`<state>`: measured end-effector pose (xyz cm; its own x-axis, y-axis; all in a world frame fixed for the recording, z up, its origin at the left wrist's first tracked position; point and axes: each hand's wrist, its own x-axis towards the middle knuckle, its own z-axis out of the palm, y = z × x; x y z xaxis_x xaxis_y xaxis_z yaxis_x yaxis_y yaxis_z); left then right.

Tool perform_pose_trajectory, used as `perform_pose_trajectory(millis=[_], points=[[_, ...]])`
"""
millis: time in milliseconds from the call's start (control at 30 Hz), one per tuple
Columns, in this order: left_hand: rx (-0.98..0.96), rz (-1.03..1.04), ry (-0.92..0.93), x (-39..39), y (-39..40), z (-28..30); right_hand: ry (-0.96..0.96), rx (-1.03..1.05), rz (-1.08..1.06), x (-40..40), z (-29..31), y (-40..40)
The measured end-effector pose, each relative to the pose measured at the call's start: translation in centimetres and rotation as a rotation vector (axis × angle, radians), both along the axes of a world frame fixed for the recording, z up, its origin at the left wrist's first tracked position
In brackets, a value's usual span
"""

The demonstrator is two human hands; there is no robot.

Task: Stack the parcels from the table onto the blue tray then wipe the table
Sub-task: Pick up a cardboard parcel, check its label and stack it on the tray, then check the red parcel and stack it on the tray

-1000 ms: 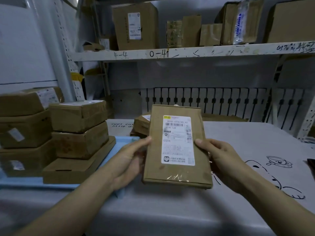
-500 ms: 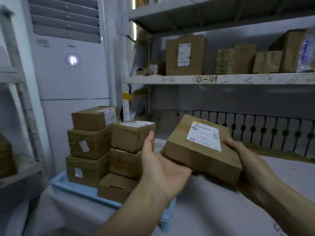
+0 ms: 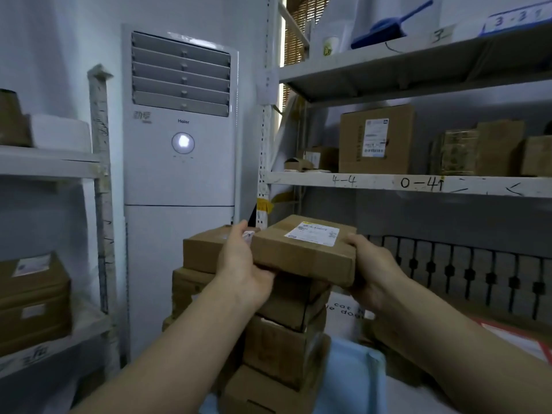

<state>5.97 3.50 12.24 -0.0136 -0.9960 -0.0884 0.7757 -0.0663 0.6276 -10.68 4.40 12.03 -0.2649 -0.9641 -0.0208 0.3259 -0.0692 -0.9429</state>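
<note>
Both hands, left (image 3: 243, 271) and right (image 3: 375, 273), grip the parcel (image 3: 304, 252) at centre frame; the stack (image 3: 283, 330) beneath looks tall and could topple.

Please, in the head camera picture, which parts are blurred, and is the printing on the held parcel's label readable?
Head view: dim light; the boxes at the left edge smear with blur; the held parcel is sharper, but its label stays unreadable; shelf edges bow from the wide lens.

white air conditioner (image 3: 179, 162) against pale wall (image 3: 53, 40) | grey metal shelving (image 3: 418, 183) right — hand-numbered edges | dim light
</note>
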Motion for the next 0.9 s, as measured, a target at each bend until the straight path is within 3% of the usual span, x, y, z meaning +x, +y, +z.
perform_pose_trajectory(millis=[167, 333, 567, 733, 900], points=[[-0.032, 0.154, -0.422, 1.1, -2.0, -1.0, 0.068, 0.035, -0.016, 1.4, -1.2, -3.5], [-0.102, 0.126, -0.622, 0.8, -2.2, -1.2, 0.256, 0.094, -0.014, 1.9, -2.2, -4.7], [-0.177, 0.228, -0.804, 1.3, -3.2, -2.5, 0.445, 0.162, 0.063, 1.8, -2.9, -4.8], [-0.200, 0.296, -0.817, 1.0, -3.1, -2.9, 0.405, 0.156, 0.116, 1.4, -3.0, -4.3], [-0.246, 0.500, -0.968, 0.3, -2.3, -3.2, 0.398, 0.116, 0.144, 0.1, -3.3, -2.3]])
